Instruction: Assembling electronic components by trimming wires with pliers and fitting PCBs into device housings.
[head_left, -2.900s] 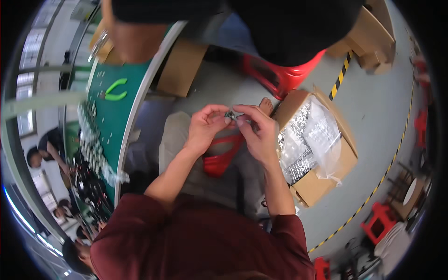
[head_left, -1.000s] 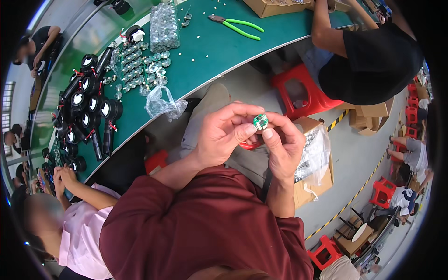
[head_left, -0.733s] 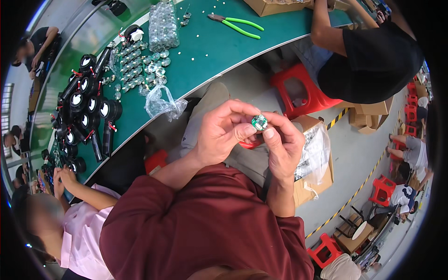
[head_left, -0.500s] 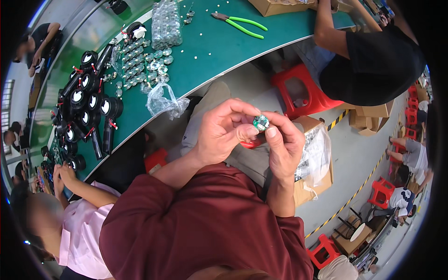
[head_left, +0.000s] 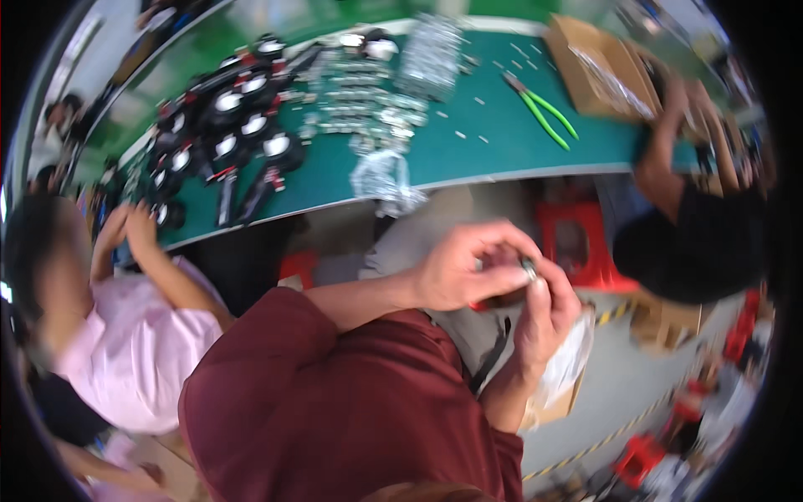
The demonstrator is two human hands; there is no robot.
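Observation:
In front of my chest, both hands meet at a small round green circuit board (head_left: 528, 268), seen nearly edge-on and blurred. My left hand (head_left: 477, 266) pinches its near-left side between thumb and index finger. My right hand (head_left: 545, 322) grips the opposite side with thumb and fingertips. Fingers cover most of the board. Beyond my hands, a crumpled clear plastic bag (head_left: 383, 177) hangs over the table's front edge.
The green table (head_left: 502, 159) holds black handheld units (head_left: 227, 144), rows of small boards (head_left: 355, 105), a bubble-like tray stack (head_left: 431, 57), green-handled cutters (head_left: 539, 113) and an open carton (head_left: 598, 71). Co-workers sit at both sides. Red stools (head_left: 577, 243) stand on the floor.
My view has swung, so the table appears lower and more to the right. My hands still hold the board, now tilted from face-up to nearly edge-on.

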